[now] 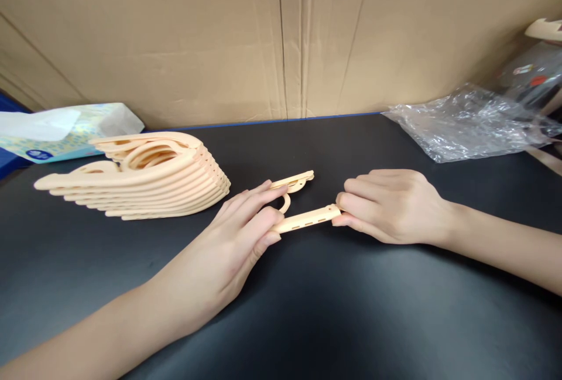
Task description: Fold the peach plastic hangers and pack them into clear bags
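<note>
A peach-coloured plastic folding hanger [305, 218] lies low over the black table [333, 310], held at both ends. My left hand [237, 239] pinches its left end, where a small hook loop and a second arm [293, 181] stick out behind the fingers. My right hand [389, 207] is closed on the right end of the slotted arm. A stack of several folded hangers [144, 178] of the same colour rests on the table to the left of my left hand.
A tissue box [57, 131] sits at the far left behind the stack. A crumpled clear plastic bag [469, 122] lies at the back right. A cardboard wall [281, 34] stands along the table's far edge.
</note>
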`<state>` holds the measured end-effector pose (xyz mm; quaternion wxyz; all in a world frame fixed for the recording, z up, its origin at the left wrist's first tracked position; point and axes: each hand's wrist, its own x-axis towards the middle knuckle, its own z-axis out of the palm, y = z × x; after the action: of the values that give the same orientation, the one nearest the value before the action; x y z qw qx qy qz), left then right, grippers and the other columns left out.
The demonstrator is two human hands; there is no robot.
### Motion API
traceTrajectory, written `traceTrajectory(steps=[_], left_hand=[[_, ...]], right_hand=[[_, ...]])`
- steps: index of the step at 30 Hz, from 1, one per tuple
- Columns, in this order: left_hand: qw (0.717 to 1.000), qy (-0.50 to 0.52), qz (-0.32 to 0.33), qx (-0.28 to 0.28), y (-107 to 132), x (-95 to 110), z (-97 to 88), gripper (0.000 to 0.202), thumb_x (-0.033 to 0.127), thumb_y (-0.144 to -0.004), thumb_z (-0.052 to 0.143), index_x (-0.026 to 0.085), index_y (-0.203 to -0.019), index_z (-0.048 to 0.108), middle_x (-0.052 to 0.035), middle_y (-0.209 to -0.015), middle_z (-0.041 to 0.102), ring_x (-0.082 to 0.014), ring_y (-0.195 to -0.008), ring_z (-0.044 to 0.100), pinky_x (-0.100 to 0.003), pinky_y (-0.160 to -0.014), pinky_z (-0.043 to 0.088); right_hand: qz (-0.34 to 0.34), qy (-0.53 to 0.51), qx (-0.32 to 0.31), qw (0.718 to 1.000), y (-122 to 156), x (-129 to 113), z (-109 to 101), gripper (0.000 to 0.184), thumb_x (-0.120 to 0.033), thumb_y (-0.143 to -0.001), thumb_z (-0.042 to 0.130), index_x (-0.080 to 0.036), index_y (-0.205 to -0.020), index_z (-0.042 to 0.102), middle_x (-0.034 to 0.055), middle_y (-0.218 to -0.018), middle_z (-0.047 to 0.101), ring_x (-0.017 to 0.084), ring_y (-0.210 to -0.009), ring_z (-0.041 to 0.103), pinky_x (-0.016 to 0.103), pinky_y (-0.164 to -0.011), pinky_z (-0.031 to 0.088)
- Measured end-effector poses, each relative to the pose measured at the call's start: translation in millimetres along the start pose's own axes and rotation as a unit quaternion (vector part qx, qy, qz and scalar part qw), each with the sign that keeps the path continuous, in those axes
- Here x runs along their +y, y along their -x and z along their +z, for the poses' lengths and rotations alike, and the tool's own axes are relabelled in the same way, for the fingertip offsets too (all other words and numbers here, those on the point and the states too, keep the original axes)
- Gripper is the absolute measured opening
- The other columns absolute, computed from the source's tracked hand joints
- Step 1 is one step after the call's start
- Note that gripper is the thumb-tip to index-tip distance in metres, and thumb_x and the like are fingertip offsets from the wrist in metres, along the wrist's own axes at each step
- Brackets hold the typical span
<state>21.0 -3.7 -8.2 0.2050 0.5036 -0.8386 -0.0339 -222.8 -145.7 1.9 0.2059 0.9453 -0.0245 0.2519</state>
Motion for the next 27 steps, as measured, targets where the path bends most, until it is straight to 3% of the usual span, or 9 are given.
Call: traceTrajectory(steps=[5,14,23,27], left_hand=[[1.0,0.006,0.001,0.011,1.4,-0.5,1.4,0.02,0.018,-0.107,0.034,0.02,-0.119,0.05,-0.0071,-0.148,0.047,-0.0153,-0.147,0.031,-0.027,-0.122,0.028],[1.0,0.011,-0.002,0.007,1.6,-0.1,1.3,0.018,0.02,-0.106,0.038,0.021,-0.115,0.053,-0.0076,-0.148,0.048,-0.0212,-0.147,0.035,-0.036,-0.12,0.036],[1.0,0.005,-0.011,0.006,1.1,2.5,2.0,0.017,0.021,-0.107,0.037,0.021,-0.111,0.053,-0.0068,-0.148,0.048,-0.0173,-0.148,0.032,-0.03,-0.121,0.032],[1.0,0.003,-0.019,0.009,0.8,4.0,3.0,0.017,0.023,-0.107,0.037,0.022,-0.111,0.053,-0.0073,-0.148,0.049,-0.0187,-0.148,0.033,-0.032,-0.12,0.035]], right_hand=[[-0.002,0.013,0.012,1.0,0.2,-1.3,-2.2,0.049,-0.036,-0.109,0.033,-0.02,-0.068,0.055,-0.0037,-0.055,0.051,0.014,-0.048,0.038,0.027,-0.052,0.03],[-0.012,-0.002,-0.01,1.0,3.2,0.7,0.7,0.046,-0.035,-0.109,0.032,-0.02,-0.071,0.055,-0.0038,-0.058,0.051,0.013,-0.05,0.038,0.027,-0.053,0.03],[-0.021,-0.01,-0.015,1.0,3.6,1.1,0.4,0.046,-0.033,-0.109,0.031,-0.02,-0.072,0.055,-0.0041,-0.058,0.053,0.014,-0.049,0.039,0.027,-0.053,0.031],[-0.022,-0.017,-0.017,0.999,3.1,1.5,1.2,0.047,-0.033,-0.11,0.03,-0.02,-0.073,0.056,-0.0039,-0.059,0.054,0.014,-0.05,0.04,0.027,-0.053,0.031]])
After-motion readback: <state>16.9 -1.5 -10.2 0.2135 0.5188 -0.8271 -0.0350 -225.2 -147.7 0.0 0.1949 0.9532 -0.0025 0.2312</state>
